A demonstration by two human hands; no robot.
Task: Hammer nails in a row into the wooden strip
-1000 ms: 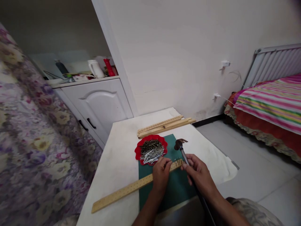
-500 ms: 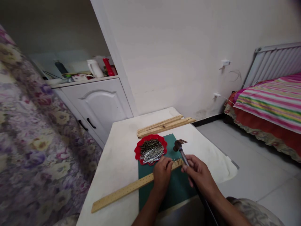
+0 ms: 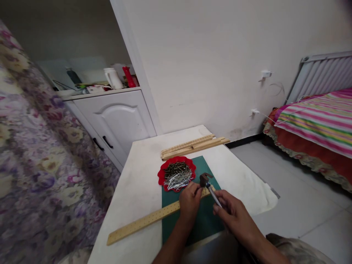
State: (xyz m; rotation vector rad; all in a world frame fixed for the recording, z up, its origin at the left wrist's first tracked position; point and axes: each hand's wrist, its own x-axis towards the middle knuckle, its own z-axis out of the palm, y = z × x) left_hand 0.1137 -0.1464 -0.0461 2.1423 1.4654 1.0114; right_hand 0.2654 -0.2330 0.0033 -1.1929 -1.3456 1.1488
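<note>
My right hand [image 3: 235, 214] grips a claw hammer [image 3: 215, 196] by its shaft. The hammer's head is low over the right end of a long wooden strip [image 3: 143, 222] dotted with small holes. Beside it, the fingertips of my left hand [image 3: 189, 201] are pinched together on a nail, mostly hidden by fingers and hammer head. Several nails stand up from that end of the strip. The strip lies across a green mat [image 3: 200, 220], its left end on the white table. A red scalloped dish [image 3: 162, 172] heaped with dark and silvery nails [image 3: 178, 175] sits behind my left hand.
More wooden strips [image 3: 192, 147] lie at the back of the white table [image 3: 129, 190]. A white cabinet [image 3: 121, 121] and a floral curtain [image 3: 55, 154] are to the left. On the right is a bed with a striped cover [image 3: 316, 117].
The hammer's head has come down and slightly left onto the strip's right end, with my right hand tilting along. My left hand keeps its place.
</note>
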